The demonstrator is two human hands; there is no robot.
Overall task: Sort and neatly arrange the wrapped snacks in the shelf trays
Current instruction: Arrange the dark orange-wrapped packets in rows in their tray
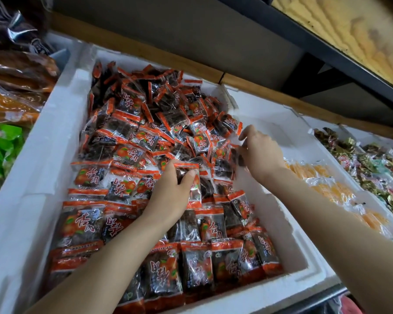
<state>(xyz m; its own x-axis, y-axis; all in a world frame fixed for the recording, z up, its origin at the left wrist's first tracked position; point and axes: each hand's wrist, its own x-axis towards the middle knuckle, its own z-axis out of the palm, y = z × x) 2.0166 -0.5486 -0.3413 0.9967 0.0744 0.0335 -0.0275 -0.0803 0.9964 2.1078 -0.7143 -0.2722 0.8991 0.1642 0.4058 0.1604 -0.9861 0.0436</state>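
A white foam tray point(43, 141) holds many orange-and-clear wrapped snacks point(132, 123) with dark fruit inside. Those at the back lie in a loose heap; those at the front point(197, 264) lie in flat rows. My left hand point(170, 189) reaches into the middle of the tray and grips one packet point(194, 184) between thumb and fingers. My right hand point(259, 152) is at the tray's right side, fingers curled round a packet point(236, 158) at the heap's edge.
To the right stand more foam trays, one with yellow-orange wrapped snacks point(327, 184) and one with foil-wrapped sweets point(372, 168). Green point(0, 150) and orange point(11, 105) bags lie at the left. A dark shelf point(327, 48) overhangs at upper right.
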